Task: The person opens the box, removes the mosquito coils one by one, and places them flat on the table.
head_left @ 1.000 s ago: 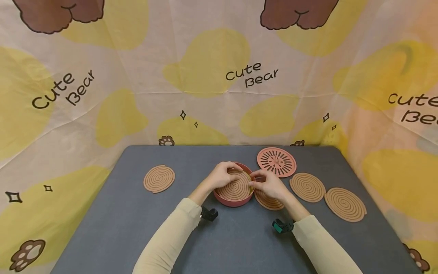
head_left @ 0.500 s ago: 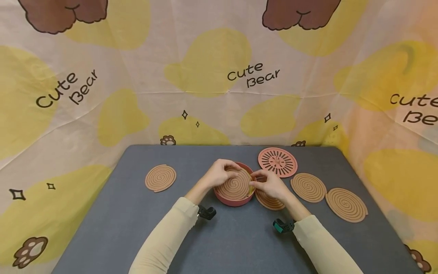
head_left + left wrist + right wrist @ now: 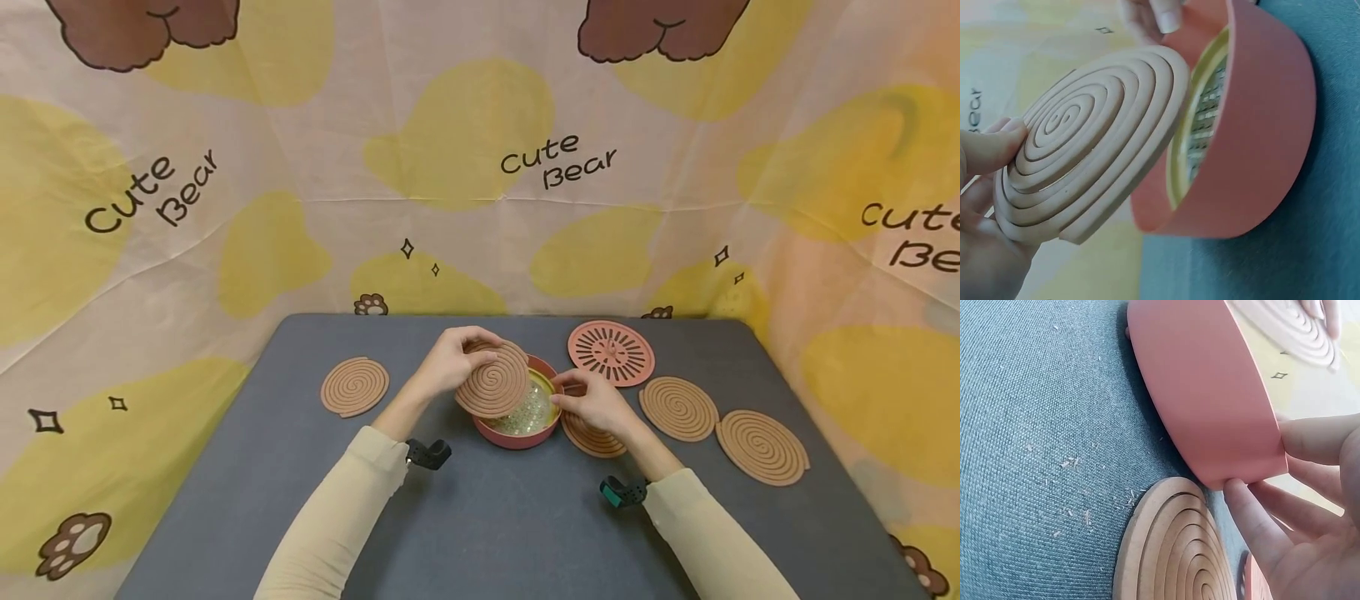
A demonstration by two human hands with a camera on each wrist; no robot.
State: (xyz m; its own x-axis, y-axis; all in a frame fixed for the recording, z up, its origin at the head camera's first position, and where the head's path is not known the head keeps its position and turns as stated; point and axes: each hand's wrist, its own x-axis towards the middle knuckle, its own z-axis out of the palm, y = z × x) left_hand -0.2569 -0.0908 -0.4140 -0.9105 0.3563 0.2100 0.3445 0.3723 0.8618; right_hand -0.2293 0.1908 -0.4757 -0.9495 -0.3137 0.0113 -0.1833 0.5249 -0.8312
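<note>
My left hand [image 3: 457, 358] pinches a brown mosquito coil [image 3: 495, 382] by its far left edge, thumb on top and fingers beneath. The coil tilts above the left side of a round pink mosquito coil holder [image 3: 517, 442], overlapping its rim in the head view. In the left wrist view the coil [image 3: 1104, 131] is apart from the holder's open mouth. Inside the holder show a yellow ring [image 3: 1177, 181] and a silvery mesh lining. At the holder's right rim my right hand [image 3: 596, 404] grips the wall between thumb and fingers [image 3: 1316, 439].
A slotted pink lid [image 3: 611, 353] lies behind the right hand. Another coil [image 3: 592, 435] lies partly under that hand, with two more coils, a nearer one [image 3: 678, 408] and a farther one [image 3: 762, 447], to the right. One coil [image 3: 355, 387] lies at left. Small crumbs [image 3: 1071, 464] dot the grey cloth.
The left hand has lifted the coil up and leftward out of the pink holder, uncovering the mesh lining inside. The right hand has stayed at the rim.
</note>
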